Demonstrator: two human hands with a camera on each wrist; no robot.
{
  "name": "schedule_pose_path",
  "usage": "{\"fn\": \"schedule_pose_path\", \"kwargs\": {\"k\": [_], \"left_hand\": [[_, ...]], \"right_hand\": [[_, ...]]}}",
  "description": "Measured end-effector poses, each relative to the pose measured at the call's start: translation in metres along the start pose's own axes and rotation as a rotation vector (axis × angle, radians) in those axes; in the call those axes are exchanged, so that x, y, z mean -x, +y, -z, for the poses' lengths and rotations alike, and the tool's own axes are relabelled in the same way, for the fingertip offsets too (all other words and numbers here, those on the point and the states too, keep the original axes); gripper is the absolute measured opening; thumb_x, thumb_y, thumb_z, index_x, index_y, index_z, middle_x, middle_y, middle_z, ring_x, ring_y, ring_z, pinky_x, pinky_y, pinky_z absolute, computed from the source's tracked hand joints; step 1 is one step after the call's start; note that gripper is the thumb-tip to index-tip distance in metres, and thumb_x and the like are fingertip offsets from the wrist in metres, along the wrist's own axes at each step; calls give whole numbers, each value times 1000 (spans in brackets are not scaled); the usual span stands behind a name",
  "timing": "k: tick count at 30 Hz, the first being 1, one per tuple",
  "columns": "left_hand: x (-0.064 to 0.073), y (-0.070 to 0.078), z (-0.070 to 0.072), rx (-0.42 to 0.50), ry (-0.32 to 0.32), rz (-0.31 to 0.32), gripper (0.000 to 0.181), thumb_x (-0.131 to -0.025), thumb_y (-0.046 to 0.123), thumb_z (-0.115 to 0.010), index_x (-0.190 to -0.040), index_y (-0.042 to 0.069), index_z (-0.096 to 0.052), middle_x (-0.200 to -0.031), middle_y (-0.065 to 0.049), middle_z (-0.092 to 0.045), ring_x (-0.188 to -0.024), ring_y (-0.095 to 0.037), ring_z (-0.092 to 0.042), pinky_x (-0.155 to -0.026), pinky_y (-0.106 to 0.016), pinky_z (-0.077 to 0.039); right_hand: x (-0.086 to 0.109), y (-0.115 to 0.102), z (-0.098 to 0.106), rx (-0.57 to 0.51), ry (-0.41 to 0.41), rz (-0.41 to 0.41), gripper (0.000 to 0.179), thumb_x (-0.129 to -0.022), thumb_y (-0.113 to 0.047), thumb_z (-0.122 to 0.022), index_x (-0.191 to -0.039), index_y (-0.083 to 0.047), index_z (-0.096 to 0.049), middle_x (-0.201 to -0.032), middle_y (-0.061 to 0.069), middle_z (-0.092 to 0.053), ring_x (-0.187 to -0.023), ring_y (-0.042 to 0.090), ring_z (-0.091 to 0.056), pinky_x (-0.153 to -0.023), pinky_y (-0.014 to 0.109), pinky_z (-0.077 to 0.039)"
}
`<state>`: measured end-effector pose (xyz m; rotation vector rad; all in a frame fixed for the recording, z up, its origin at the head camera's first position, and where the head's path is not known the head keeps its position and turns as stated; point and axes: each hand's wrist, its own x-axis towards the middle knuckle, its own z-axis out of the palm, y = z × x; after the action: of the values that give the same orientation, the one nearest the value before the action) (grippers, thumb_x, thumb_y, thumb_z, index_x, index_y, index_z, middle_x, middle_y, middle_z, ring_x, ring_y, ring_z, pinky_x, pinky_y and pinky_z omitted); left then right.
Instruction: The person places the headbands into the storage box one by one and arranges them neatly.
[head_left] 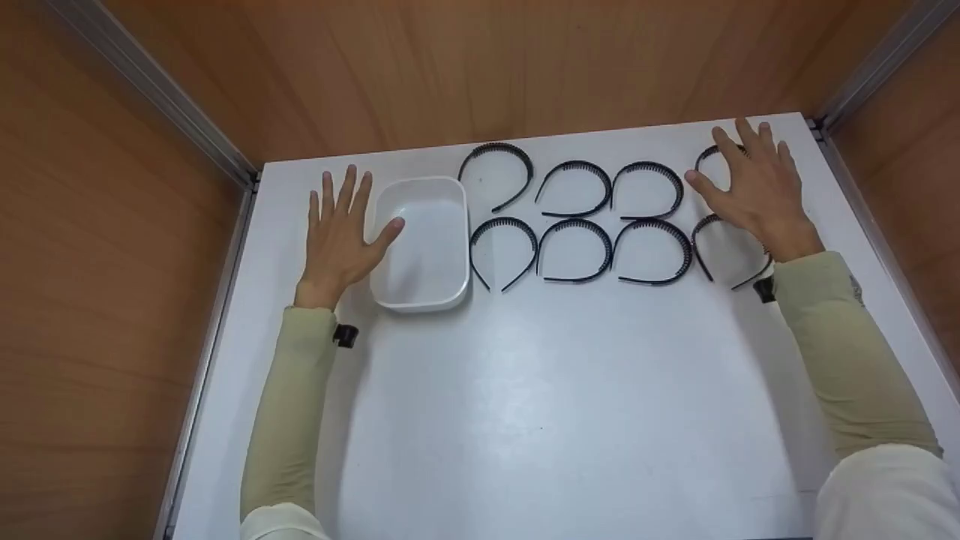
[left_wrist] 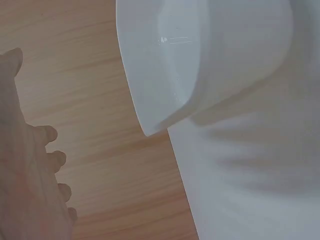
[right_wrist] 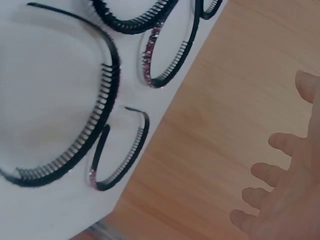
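Note:
My left hand (head_left: 337, 238) is spread palm down at the left, its thumb overlapping the white tray (head_left: 420, 306) in the head view. Nothing is in its grasp. Over the right end of the table my right hand (head_left: 761, 187) also has its fingers spread and holds nothing. It partly hides two black toothed headbands, an upper one (head_left: 701, 159) and a lower one (head_left: 705, 259). More black headbands (head_left: 651, 223) lie in two rows between the tray and that hand. In the right wrist view, pink glittery trim shows on one headband (right_wrist: 147, 60).
A white table (head_left: 540, 390) carries everything. Brown wood-grain panels (head_left: 480, 75) rise behind it and at both sides, joined by metal corner posts (head_left: 165, 90). The tray (left_wrist: 240, 45) stands beside the left end of the headband rows.

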<state>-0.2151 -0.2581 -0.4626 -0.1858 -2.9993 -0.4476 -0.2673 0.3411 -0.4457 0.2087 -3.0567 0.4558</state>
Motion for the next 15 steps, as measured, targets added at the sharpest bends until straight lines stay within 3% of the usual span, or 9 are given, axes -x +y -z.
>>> {"fn": "schedule_pose_path", "kwargs": {"k": [10, 15], "left_hand": [[34, -12, -19, 27, -4, 0, 103, -98, 83, -41, -173, 19, -14, -181, -3, -4, -168, -33, 9, -136, -51, 11], [44, -16, -33, 51, -14, -13, 103, -98, 81, -45, -174, 17, -13, -182, -3, -5, -168, -33, 8, -137, -52, 8]], "right_hand": [[16, 18, -5, -174, -28, -43, 86, -107, -63, -43, -172, -11, -21, -179, 23, -9, -164, 51, -1, -128, 77, -8], [24, 27, -9, -211, -37, -81, 86, -108, -62, -44, -172, -10, -21, -177, 25, -14, -161, 54, -14, -122, 81, -18]]}}
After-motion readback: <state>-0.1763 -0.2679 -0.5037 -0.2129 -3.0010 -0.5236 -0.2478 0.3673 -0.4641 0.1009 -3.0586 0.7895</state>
